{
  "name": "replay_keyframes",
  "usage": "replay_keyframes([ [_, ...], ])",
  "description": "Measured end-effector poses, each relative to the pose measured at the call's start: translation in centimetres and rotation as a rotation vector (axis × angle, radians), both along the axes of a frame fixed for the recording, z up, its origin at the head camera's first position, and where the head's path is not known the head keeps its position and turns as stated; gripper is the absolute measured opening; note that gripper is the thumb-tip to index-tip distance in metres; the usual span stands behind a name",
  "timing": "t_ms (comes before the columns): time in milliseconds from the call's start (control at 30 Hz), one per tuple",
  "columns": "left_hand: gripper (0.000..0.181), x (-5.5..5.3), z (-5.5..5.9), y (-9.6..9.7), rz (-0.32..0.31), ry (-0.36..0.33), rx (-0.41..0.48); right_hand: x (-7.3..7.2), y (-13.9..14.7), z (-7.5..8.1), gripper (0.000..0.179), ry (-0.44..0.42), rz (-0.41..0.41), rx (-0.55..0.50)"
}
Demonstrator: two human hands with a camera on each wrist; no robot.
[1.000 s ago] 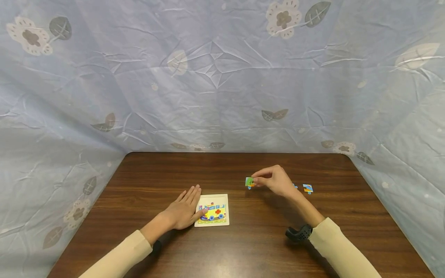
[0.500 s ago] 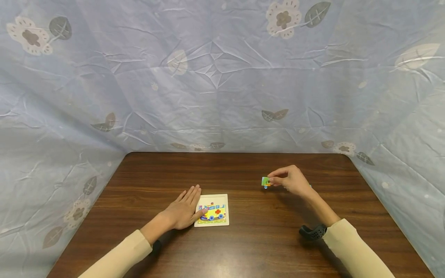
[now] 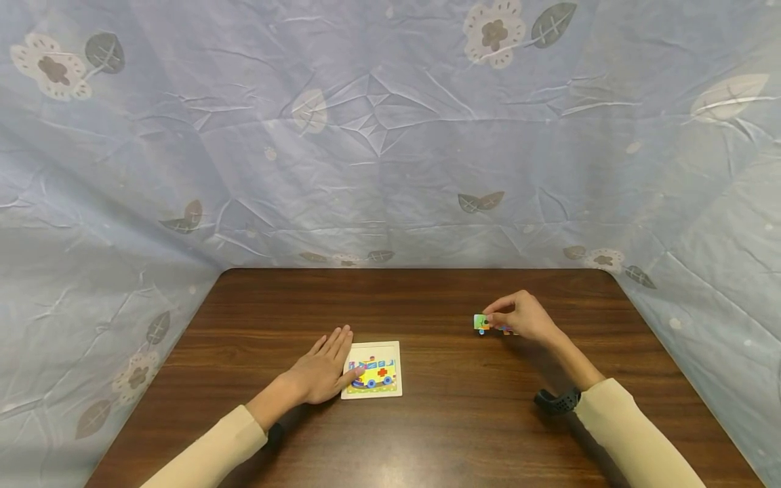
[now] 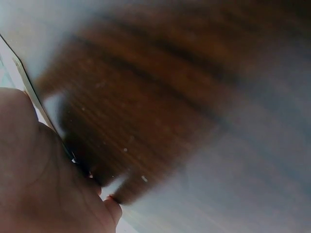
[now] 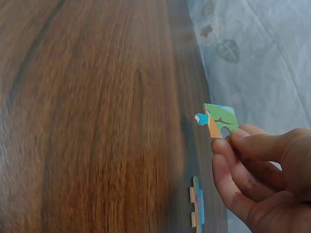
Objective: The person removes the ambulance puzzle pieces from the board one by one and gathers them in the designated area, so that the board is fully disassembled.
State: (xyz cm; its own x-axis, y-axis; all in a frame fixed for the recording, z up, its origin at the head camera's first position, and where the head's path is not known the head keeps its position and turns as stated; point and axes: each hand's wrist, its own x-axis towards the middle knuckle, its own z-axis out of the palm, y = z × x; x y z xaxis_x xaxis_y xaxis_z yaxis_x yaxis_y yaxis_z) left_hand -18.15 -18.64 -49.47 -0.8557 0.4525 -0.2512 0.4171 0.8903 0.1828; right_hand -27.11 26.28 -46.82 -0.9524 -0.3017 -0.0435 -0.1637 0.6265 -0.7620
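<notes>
My right hand (image 3: 526, 317) pinches a green jigsaw puzzle piece (image 5: 221, 120) between thumb and fingertips, raised over the table. The piece shows a blue knob, an orange strip and a dark line on green. Below it on the table lie other puzzle pieces (image 5: 197, 206), partly hidden behind the hand in the head view. My left hand (image 3: 323, 369) lies flat, fingers straight, at the left side of a square puzzle board (image 3: 390, 388) with a yellow ambulance picture. Its thumb rests over the picture, covering part of it.
The brown wooden table (image 3: 427, 440) carries these things. A pale blue floral cloth (image 3: 378, 203) hangs behind it and along both sides. A dark band (image 3: 558, 401) sits at the right wrist.
My right hand has moved to the right with the green puzzle piece, to above the loose pieces. The left hand and the board have stayed in place.
</notes>
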Motion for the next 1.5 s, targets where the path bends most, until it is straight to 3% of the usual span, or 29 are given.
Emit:
replay_keyframes([
  [1033, 0.087, 0.0, 0.4, 0.1, 0.001, -0.003, -0.012, -1.3, -1.0, -0.7, 0.011, 0.008, 0.04, 0.214],
  [1500, 0.088, -0.1, 0.3, 0.0, 0.002, -0.005, -0.018, -1.6, -1.0, -1.3, 0.01, 0.029, 0.052, 0.234],
])
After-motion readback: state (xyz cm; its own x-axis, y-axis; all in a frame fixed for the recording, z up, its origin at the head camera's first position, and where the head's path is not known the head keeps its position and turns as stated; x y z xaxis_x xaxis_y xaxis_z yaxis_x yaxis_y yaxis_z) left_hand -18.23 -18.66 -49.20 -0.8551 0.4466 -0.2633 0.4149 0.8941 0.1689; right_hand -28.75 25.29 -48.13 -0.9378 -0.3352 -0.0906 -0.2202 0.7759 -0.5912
